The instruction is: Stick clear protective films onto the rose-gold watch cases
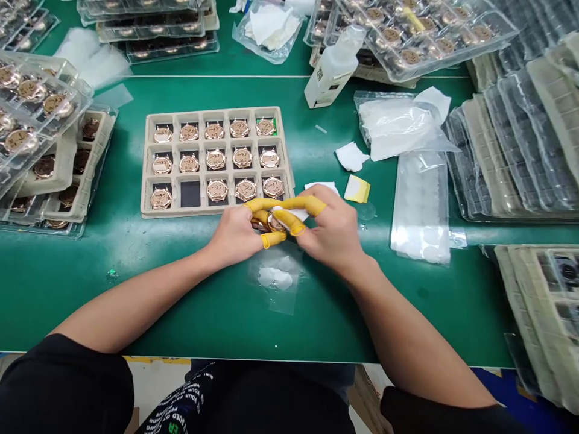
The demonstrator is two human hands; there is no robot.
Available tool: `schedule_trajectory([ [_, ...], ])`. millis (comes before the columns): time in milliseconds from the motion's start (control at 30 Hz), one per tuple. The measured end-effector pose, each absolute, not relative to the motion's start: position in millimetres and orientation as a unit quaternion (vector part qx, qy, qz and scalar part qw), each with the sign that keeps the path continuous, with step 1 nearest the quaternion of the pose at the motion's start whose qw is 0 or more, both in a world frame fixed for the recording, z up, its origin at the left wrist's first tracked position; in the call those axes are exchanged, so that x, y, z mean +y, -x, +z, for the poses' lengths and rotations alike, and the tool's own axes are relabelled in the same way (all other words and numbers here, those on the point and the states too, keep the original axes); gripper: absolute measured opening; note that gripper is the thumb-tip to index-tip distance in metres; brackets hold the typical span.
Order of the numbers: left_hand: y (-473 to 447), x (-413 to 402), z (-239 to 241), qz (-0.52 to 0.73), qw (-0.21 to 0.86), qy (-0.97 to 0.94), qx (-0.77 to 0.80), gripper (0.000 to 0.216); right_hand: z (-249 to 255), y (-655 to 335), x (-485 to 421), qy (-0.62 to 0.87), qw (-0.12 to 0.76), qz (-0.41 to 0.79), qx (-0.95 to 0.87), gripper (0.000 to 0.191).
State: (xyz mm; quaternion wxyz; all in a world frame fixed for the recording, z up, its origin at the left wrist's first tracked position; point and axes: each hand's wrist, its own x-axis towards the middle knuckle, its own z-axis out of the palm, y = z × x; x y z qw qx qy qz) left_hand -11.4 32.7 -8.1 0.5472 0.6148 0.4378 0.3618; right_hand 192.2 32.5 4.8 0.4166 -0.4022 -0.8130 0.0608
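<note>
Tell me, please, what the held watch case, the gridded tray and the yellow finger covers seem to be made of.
Watch case: probably metal, polished rose-gold tone, judging by its shine.
Gridded tray: likely molded plastic, matte beige, with rounded compartment walls.
Yellow finger covers: perhaps thin latex, smooth, clinging closely with rolled rims.

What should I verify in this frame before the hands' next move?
1. Watch in the left hand, right hand close against it: ok.
2. Yellow finger covers on both hands: ok.
3. White bottle standing: ok.
4. Scraps cleared from the table: not ok; a white piece lies right of the tray.
5. Held watch unmarked: cannot tell; the hands partly hide it.
</note>
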Motion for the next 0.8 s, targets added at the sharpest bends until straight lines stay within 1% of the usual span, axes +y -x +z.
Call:
schedule_trajectory([
  [133,10.9,31.6,-9.7,0.369,0.551,-0.604,0.442,0.055,5.7,-193.0,31.4,0.389,0.414,0.078,-0.819,0.004],
  [233,11.3,31.3,-10.1,0.366,0.552,-0.603,0.444,0.054,6.0,-189.8,29.7,0.421,0.425,0.070,-0.798,0.003],
  [367,11.4,31.5,-9.1,0.366,0.560,-0.598,0.442,0.056,2.6,-184.8,28.3,0.415,0.412,0.084,-0.807,0.006],
  [433,10.6,31.3,-7.9,0.374,0.564,-0.588,0.442,0.055,0.2,-189.6,31.0,0.477,0.393,0.068,-0.783,0.010],
  [500,9.7,30.6,-6.3,0.390,0.564,-0.574,0.447,0.055,0.2,-203.7,35.6,0.551,0.353,0.042,-0.755,0.016],
  [567,9.3,29.4,-4.7,0.404,0.558,-0.572,0.446,0.054,4.2,-223.8,39.5,0.583,0.324,0.042,-0.744,0.024],
  [633,9.7,28.1,-3.7,0.409,0.545,-0.586,0.438,0.053,11.7,-241.9,40.6,0.585,0.340,0.094,-0.730,0.032],
  [733,11.1,26.9,-3.1,0.406,0.523,-0.618,0.423,0.052,22.3,-251.8,37.6,0.578,0.398,0.265,-0.661,0.047],
  [800,11.9,26.5,-3.0,0.410,0.506,-0.635,0.417,0.051,24.3,-246.9,34.9,0.552,0.412,0.358,-0.631,0.054],
])
